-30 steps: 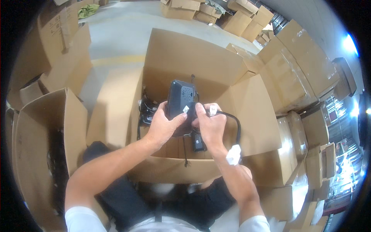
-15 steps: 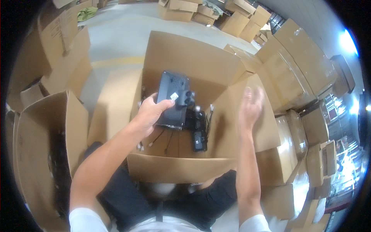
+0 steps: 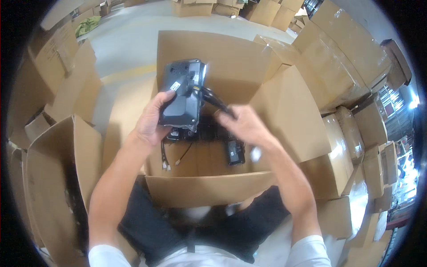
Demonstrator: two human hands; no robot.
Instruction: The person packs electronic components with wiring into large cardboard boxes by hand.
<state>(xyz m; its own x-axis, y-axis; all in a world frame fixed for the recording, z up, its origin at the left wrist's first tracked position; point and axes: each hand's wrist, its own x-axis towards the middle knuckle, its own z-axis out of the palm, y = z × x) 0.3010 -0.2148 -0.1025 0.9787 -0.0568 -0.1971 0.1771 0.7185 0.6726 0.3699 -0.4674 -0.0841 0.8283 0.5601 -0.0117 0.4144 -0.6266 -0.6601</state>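
Note:
My left hand [image 3: 150, 119] is closed on the lower left edge of a flat black electronic unit [image 3: 181, 109], thumb lying by a small white label. I hold it tilted above an open cardboard box [image 3: 211, 51]. Black cables [image 3: 213, 98] run from the unit's right side into my right hand [image 3: 243, 125], whose fingers are wrapped round them. That hand is slightly blurred. Below it a small white blurred thing [image 3: 255, 154] hangs near my wrist. In the box lie more black units [image 3: 234, 152] and thin wires with white plugs [image 3: 166, 165].
Another open carton [image 3: 51, 169] stands at my left with dark contents. Cardboard boxes [image 3: 338, 53] are stacked along the right. More cartons [image 3: 193, 9] stand at the far side of the grey floor [image 3: 122, 42], near a yellow line. My legs [image 3: 155, 222] flank the box's near side.
The unit has risen and turned in my left hand, moving slightly left. My right hand came in from the box's right flap and closed on the cables.

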